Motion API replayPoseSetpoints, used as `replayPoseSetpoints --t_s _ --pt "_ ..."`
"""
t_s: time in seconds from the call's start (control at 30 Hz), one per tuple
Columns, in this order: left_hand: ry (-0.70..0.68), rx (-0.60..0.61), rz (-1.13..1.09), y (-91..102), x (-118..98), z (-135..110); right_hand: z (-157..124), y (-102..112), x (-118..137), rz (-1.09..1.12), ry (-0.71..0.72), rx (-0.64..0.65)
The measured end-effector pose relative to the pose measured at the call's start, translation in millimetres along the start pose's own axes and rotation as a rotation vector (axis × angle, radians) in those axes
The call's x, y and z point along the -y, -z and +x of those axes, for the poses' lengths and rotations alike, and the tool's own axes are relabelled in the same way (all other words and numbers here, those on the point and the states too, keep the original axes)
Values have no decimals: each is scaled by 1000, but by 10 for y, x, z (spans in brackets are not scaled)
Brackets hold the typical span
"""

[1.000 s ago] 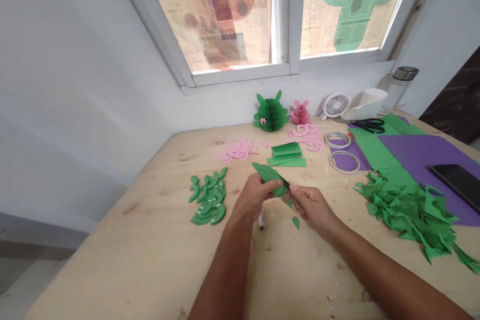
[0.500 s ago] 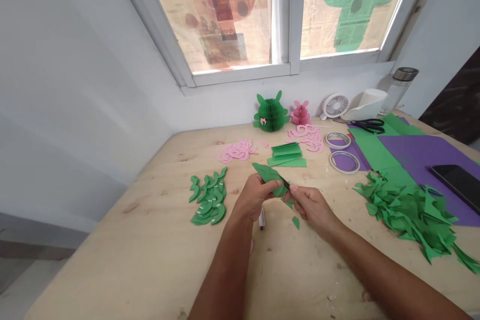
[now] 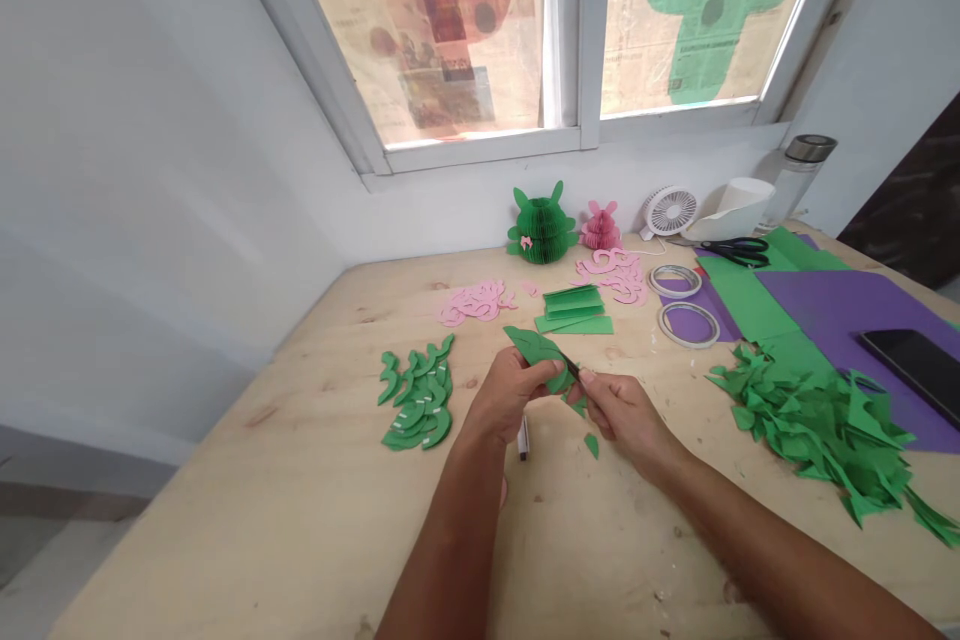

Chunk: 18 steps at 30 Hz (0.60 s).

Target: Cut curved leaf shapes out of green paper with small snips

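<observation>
Watching remotely, I find green paper (image 3: 531, 346) pinched in the left hand (image 3: 504, 394), the nearer one, its length slanting from upper left toward the right hand (image 3: 624, 408), which grips a dark tool (image 3: 568, 363), probably scissors, at the paper's edge, all above the wooden counter (image 3: 300, 500).

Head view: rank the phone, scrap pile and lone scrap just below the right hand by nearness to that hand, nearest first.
1. Lone scrap: just below the right hand in view.
2. Scrap pile: off to the right.
3. Phone: at the far right edge.
</observation>
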<state>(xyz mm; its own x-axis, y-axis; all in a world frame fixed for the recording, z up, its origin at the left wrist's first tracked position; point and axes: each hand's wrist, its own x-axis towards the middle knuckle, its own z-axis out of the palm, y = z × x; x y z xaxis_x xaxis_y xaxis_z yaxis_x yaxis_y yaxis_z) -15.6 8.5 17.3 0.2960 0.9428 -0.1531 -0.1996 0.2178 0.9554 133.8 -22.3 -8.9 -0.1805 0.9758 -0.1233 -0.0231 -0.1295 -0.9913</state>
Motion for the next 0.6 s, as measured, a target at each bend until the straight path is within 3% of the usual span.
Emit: replayPoseSetpoints --t_s 0.6 --pt "9 27 -4 -18 -42 -27 6 -10 -23 36 -22 -11"
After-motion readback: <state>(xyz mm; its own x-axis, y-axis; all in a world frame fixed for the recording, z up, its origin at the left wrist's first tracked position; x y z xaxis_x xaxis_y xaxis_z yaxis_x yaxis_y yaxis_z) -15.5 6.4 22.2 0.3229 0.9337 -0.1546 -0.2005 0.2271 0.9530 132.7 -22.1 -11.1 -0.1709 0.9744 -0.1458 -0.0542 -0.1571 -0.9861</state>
